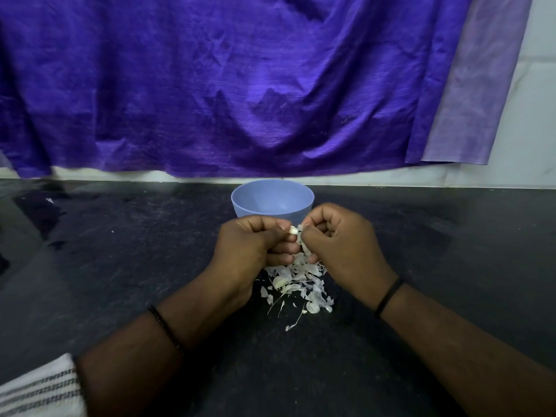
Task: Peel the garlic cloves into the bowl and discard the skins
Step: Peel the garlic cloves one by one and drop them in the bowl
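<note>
Head view: peeling is in hand. The left hand (249,242) pinches a clove (293,229) while the right hand (337,236) pinches its skin, both just in front of the bowl (272,197). Next move likely calls for stripping the skin and dropping the clove past the near rim. Skins (301,284) litter the counter (120,251) under the hands, not yet discarded. Purple cloth (240,85) hangs behind; nothing blocks the bowl.

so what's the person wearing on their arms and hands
Both forearms are bare, with no sleeves and no gloves. The left wrist carries a thin bracelet of small dark beads. The right wrist carries a plain, smooth black band. No rings or watch show on the left hand or the right hand.
</note>
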